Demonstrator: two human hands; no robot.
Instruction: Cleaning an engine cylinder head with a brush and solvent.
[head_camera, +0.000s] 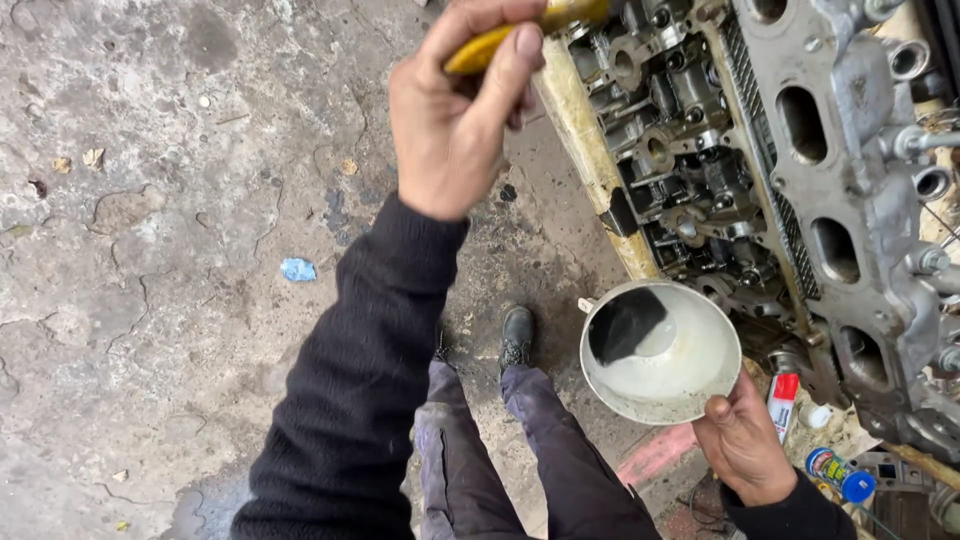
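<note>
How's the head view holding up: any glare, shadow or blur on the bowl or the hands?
Head view: soft, even daylight, no hard shadows; the white bowl shows no glare; left hand near the top edge is slightly soft, right hand sharp; edges bend a little from the wide lens.

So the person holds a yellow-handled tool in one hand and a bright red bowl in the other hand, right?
Not quite. The bowl is white, not red, with dark liquid pooled inside it, as the head view shows. The right hand holds it by the rim, and the left hand does grip the yellow-handled tool.
</note>
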